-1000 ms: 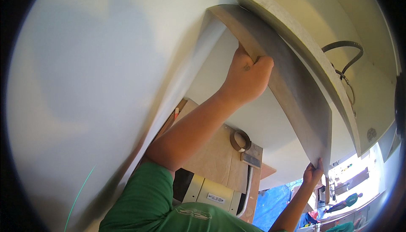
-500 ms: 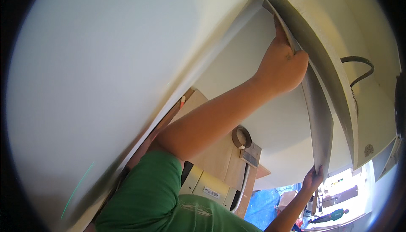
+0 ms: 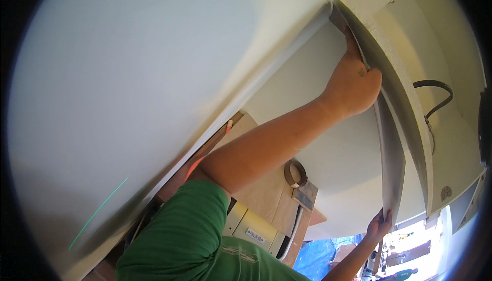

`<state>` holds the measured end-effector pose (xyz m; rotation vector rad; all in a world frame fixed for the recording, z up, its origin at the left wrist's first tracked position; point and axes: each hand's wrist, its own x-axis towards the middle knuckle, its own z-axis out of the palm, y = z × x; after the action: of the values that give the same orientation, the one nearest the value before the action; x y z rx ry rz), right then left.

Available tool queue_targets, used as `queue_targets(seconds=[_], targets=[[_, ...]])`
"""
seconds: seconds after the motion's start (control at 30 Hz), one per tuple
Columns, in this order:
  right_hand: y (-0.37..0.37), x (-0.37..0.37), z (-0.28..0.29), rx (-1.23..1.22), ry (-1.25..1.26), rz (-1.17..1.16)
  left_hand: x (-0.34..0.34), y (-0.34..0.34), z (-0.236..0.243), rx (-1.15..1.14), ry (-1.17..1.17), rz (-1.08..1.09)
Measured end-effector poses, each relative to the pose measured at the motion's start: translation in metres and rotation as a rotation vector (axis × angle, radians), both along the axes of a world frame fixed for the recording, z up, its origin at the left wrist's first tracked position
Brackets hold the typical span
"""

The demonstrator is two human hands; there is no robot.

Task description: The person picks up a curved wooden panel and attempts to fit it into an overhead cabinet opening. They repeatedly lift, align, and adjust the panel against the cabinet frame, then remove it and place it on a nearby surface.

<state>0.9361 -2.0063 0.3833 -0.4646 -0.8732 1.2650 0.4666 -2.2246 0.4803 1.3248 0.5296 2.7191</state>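
Observation:
A long, thin, grey flexible strip [image 3: 393,168] runs in a bow along the curved edge of a pale overhead ledge [image 3: 398,84]. My left hand [image 3: 357,84] grips it near its upper end, with the index finger stretched along it and the other fingers curled over its edge. That end sits in the corner where the ledge meets the large white surface [image 3: 133,76]. Farther down, my right hand [image 3: 379,224] pinches the strip's lower end, which stands a little away from the ledge. The strip hides part of the fingers of both hands.
A dark cable loop [image 3: 447,89] hangs out beyond the ledge. Below my left arm, a coiled brown band [image 3: 295,174] lies on a wooden board [image 3: 256,173] beside a yellowish case [image 3: 251,228]. A green light line [image 3: 97,213] crosses the white surface. Another person [image 3: 407,274] appears far off, near blue sheeting [image 3: 316,260].
The view has shifted slightly. My left hand and the upper part of the strip have come closer to the ledge, narrowing the gap there. Both hands keep their hold.

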Motion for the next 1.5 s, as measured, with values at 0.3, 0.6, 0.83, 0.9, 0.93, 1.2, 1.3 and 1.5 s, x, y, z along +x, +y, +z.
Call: queue_targets(seconds=[0.3,0.6,0.83,0.9,0.93,1.2,1.3,1.5], targets=[[0.016,0.026,0.014,0.033,-0.019,0.038,0.004,0.003,0.012,0.169,-0.022,0.175],[0.014,0.026,0.024,0.062,-0.008,-0.026,-0.001,0.004,0.017,0.064,-0.014,0.175],[0.007,0.017,0.032,0.084,0.010,-0.020,-0.001,-0.005,0.022,0.024,-0.012,0.029],[0.004,0.020,0.035,0.081,-0.028,-0.079,-0.001,-0.001,0.024,0.001,-0.018,0.104],[0.003,0.018,0.037,0.077,-0.047,-0.104,-0.002,0.001,0.024,-0.004,-0.018,0.130],[0.000,0.013,0.042,0.085,-0.024,-0.060,-0.003,0.007,0.026,0.063,0.008,0.234],[-0.003,0.011,0.045,0.087,-0.027,-0.050,-0.004,0.007,0.024,0.042,0.011,0.218],[0.015,0.036,0.044,0.090,-0.050,-0.050,-0.001,0.003,0.025,0.016,0.001,0.182]])
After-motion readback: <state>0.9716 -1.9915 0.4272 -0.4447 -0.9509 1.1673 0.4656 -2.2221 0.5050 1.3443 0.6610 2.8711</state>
